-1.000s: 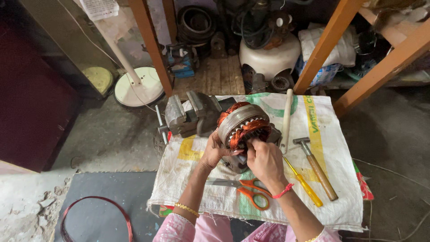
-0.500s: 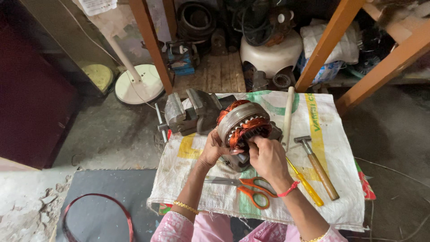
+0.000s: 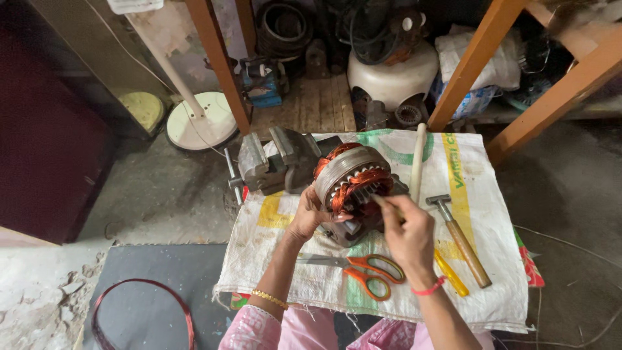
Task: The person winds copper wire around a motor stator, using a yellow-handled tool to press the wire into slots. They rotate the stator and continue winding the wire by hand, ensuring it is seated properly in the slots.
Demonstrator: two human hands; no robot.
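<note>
The round grey steel motor stator with shiny copper windings (image 3: 353, 181) sits tilted on a white woven plastic sack (image 3: 278, 259), its open face angled up toward the camera, copper coils bulging out at both ends. It's right between both hands.

Left hand (image 3: 310, 217) comes up from below with the wrist bent back, fingers curled and clamped on the stator's lower left edge, thumb against the winding side. Right hand (image 3: 405, 233) reaches in from the lower right, forearm angled up, fingers pinched together on a thin stick-like tool (image 3: 382, 205) whose tip pokes into the coils; can't make out what the tool is exactly.

Just under the right wrist lie orange-handled scissors (image 3: 363, 271). To its right, a wooden-handled hammer (image 3: 461, 240). Past the left hand's fingertips sits a grey metal bench vise (image 3: 272, 162).
</note>
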